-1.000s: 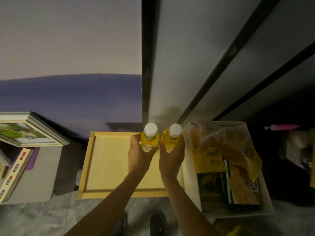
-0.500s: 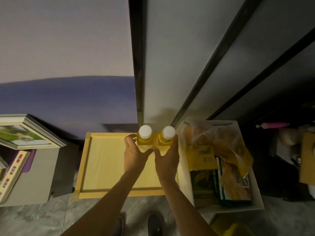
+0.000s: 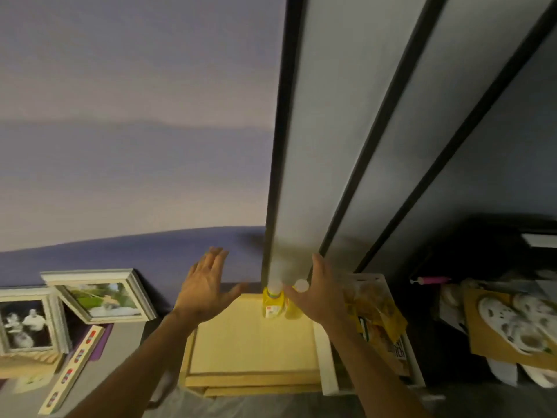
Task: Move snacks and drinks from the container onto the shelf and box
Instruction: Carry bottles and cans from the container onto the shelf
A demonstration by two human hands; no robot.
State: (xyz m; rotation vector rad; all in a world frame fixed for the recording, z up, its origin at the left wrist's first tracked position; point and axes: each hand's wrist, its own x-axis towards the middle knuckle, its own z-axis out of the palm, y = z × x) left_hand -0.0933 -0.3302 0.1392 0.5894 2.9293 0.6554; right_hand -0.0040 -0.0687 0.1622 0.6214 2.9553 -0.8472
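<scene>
Both hands hold nothing: the left hand (image 3: 205, 289) is spread with straight fingers, and the right hand (image 3: 321, 292) is splayed likewise. 2 yellow bottles (image 3: 272, 304) stand upright between them in the wooden box (image 3: 250, 342), close by the right hand, which overlaps 1 bottle; contact cannot be told. Right of that hand sits the white container (image 3: 328, 360) with snack bags (image 3: 375, 312)

two yellow bottles (image 3: 273, 302) upright on wooden box (image 3: 253, 345)

Left hand (image 3: 205, 286) and right hand (image 3: 319, 293) are bare, both forearms (image 3: 144, 354) bare as far down as they show
</scene>
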